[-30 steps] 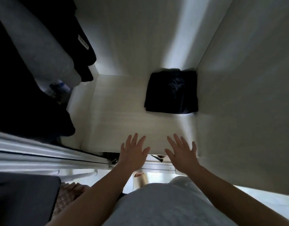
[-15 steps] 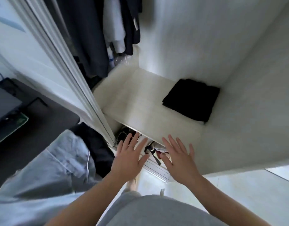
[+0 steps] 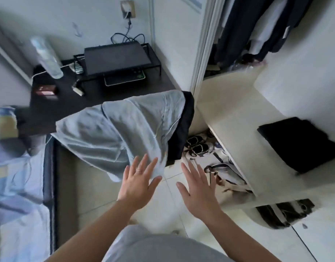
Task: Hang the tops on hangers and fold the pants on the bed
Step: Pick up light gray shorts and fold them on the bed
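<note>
Both hands are stretched forward, palms down, fingers straight and spread, holding nothing. The left hand (image 3: 138,186) has its fingertips (image 3: 144,161) over the lower hem of a pale blue garment (image 3: 125,129) draped off the desk (image 3: 68,103); whether they touch it is unclear. The right hand (image 3: 199,191) hovers beside it above the floor (image 3: 98,186). Folded black pants (image 3: 302,144) lie on the closet shelf (image 3: 234,114), well right of the fingers.

Wardrobe shelf (image 3: 236,118) right of right hand (image 3: 198,191): folded black garment (image 3: 302,146). Dark table (image 3: 49,110) beyond left hand (image 3: 138,184): bottle (image 3: 46,57), black rack (image 3: 153,55), pale blue garment (image 3: 125,129) over near edge. Tiled floor (image 3: 98,186) beneath both hands: shoes (image 3: 198,144) just ahead of right hand.
</note>
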